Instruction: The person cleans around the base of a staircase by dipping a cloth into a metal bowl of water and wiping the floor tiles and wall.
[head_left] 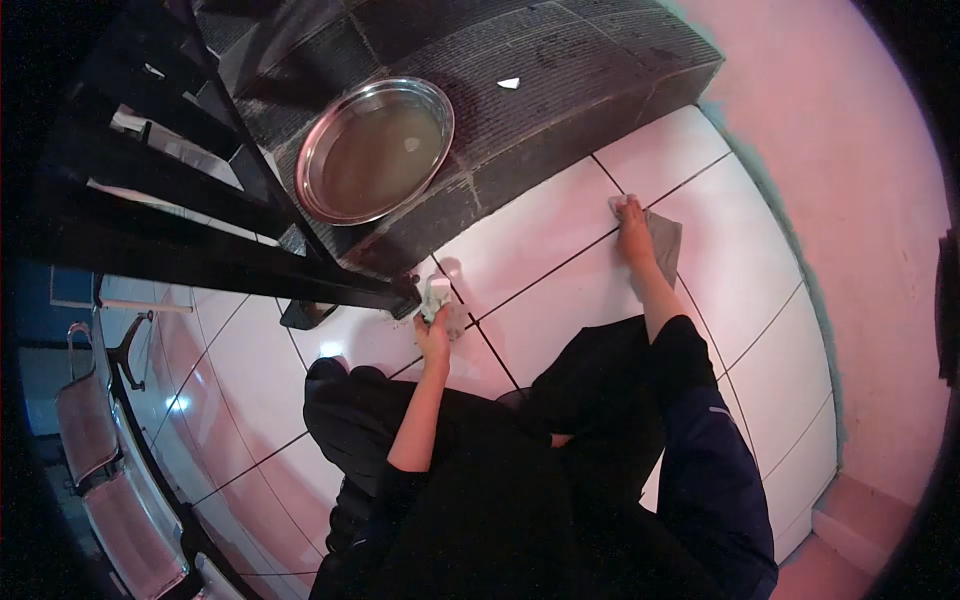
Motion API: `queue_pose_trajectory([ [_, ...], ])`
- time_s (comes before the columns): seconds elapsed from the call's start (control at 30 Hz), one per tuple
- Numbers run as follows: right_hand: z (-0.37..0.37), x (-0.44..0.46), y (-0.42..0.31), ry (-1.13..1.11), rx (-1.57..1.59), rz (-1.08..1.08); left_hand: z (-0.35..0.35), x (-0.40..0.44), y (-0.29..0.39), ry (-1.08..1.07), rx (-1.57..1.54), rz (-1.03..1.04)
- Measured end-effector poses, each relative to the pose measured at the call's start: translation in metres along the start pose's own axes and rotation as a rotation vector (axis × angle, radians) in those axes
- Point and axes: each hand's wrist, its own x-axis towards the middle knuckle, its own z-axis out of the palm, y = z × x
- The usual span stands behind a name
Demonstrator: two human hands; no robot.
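Note:
My left hand is closed on a pale, crumpled rag near the foot of a black post. A small white block shows at the top of that rag; whether the fingers hold it too I cannot tell. Farther right, my right hand presses down on the white tiled floor, closed on a grey cloth that spreads out beside the wrist. Something whitish shows at its fingertips, too small to name. A round metal basin of murky water stands on the dark step.
The dark ribbed step rises ahead, with a white scrap on it. Black railing bars cross on the left. Metal chairs stand at the lower left. A pinkish wall bounds the right side.

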Motion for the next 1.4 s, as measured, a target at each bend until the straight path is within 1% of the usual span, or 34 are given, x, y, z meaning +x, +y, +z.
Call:
queue_pose_trajectory([
  [0.03, 0.003, 0.002, 0.0, -0.007, 0.0, 0.002, 0.003, 0.0, 0.003, 0.002, 0.003, -0.007],
  [0.1, 0.006, 0.002, -0.003, 0.029, 0.019, 0.095, 0.007, -0.006, 0.011, -0.005, -0.004, -0.032],
  [0.13, 0.02, -0.002, 0.003, 0.022, 0.012, 0.097, 0.009, -0.007, 0.014, -0.005, -0.006, -0.042],
  [0.2, 0.047, -0.007, 0.007, 0.082, 0.208, 0.073, 0.015, -0.006, 0.019, 0.002, 0.033, -0.023],
  [0.27, 0.033, -0.021, -0.049, 0.039, 0.151, 0.033, 0.019, -0.004, 0.02, -0.004, 0.016, -0.028],
  [0.3, 0.038, -0.029, -0.071, 0.016, 0.13, -0.001, 0.02, -0.005, 0.019, -0.004, -0.001, -0.028],
  [0.33, 0.052, -0.038, -0.086, 0.044, 0.169, -0.055, 0.021, -0.007, 0.02, -0.005, -0.002, -0.037],
  [0.37, 0.051, -0.041, -0.112, -0.043, 0.147, -0.056, 0.022, -0.009, 0.023, -0.002, 0.008, -0.048],
  [0.4, 0.053, -0.047, -0.135, -0.075, 0.176, -0.081, 0.021, -0.01, 0.025, 0.001, 0.017, -0.056],
  [0.43, 0.063, -0.058, -0.159, -0.055, 0.178, -0.111, 0.02, -0.01, 0.023, 0.003, 0.013, -0.057],
  [0.47, 0.064, -0.064, -0.182, -0.084, 0.264, -0.159, 0.02, -0.008, 0.021, -0.009, -0.038, 0.0],
  [0.5, 0.071, -0.072, -0.204, -0.128, 0.294, -0.153, 0.019, -0.006, 0.019, -0.02, -0.089, 0.06],
  [0.53, 0.075, -0.079, -0.224, -0.237, 0.314, -0.158, 0.016, -0.004, 0.017, -0.014, -0.094, 0.067],
  [0.57, 0.076, -0.086, -0.241, -0.292, 0.283, -0.233, 0.012, -0.002, 0.015, 0.004, -0.089, 0.076],
  [0.63, 0.073, -0.088, -0.256, -0.281, 0.268, -0.33, 0.013, -0.004, 0.016, 0.018, -0.091, 0.093],
  [0.67, 0.07, -0.081, -0.252, -0.273, 0.27, -0.333, 0.012, -0.005, 0.016, 0.023, -0.084, 0.144],
  [0.7, 0.065, -0.073, -0.239, -0.345, 0.28, -0.426, 0.011, -0.008, 0.018, 0.029, -0.074, 0.192],
  [0.73, 0.062, -0.063, -0.224, -0.42, 0.289, -0.522, 0.01, -0.01, 0.019, 0.031, -0.072, 0.195],
  [0.8, 0.075, -0.041, -0.189, -0.258, 0.211, -0.495, 0.01, -0.015, 0.025, 0.029, -0.053, 0.114],
  [0.83, 0.087, -0.026, -0.166, -0.209, 0.186, -0.38, 0.01, -0.016, 0.027, 0.033, -0.051, 0.116],
  [0.87, 0.076, -0.008, -0.144, -0.146, 0.127, -0.372, 0.011, -0.017, 0.028, 0.048, -0.046, 0.139],
  [0.9, 0.068, 0.009, -0.13, -0.225, 0.61, 0.052, 0.012, -0.017, 0.029, 0.063, -0.039, 0.162],
  [0.93, 0.081, 0.026, -0.088, -0.038, 0.106, -0.258, 0.014, -0.018, 0.033, 0.067, -0.035, 0.165],
  [0.97, 0.072, 0.039, -0.063, 0.031, 0.184, -0.229, 0.015, -0.02, 0.036, 0.07, -0.029, 0.111],
  [1.0, 0.068, 0.053, -0.045, 0.059, 0.039, -0.124, 0.018, -0.019, 0.037, 0.075, -0.025, 0.06],
  [1.03, 0.043, 0.066, -0.05, 0.019, 0.126, 0.001, 0.02, -0.016, 0.034, 0.081, -0.024, 0.061],
  [1.07, 0.059, 0.079, -0.02, 0.055, -0.022, -0.078, 0.021, -0.013, 0.027, 0.073, -0.028, 0.097],
  [1.1, 0.057, 0.082, -0.019, 0.071, -0.043, -0.058, 0.022, -0.012, 0.025, 0.065, -0.031, 0.131],
  [1.17, 0.064, 0.083, -0.028, 0.125, -0.094, -0.033, 0.024, -0.014, 0.021, 0.052, -0.011, 0.115],
  [1.2, 0.065, 0.08, -0.035, 0.116, -0.097, -0.035, 0.025, -0.015, 0.019, 0.065, 0.006, 0.106],
  [1.27, 0.066, 0.074, -0.062, 0.104, -0.053, 0.012, 0.026, -0.013, 0.017, 0.074, 0.018, 0.096],
  [1.33, 0.079, 0.064, -0.08, 0.031, 0.034, 0.024, 0.028, -0.014, 0.017, 0.025, -0.065, 0.078],
  [1.37, 0.087, 0.055, -0.098, 0.073, 0.029, 0.077, 0.028, -0.013, 0.016, 0.019, -0.072, 0.079],
  [1.4, 0.098, 0.046, -0.106, 0.018, 0.13, 0.055, 0.027, -0.012, 0.015, 0.01, -0.092, 0.072],
])
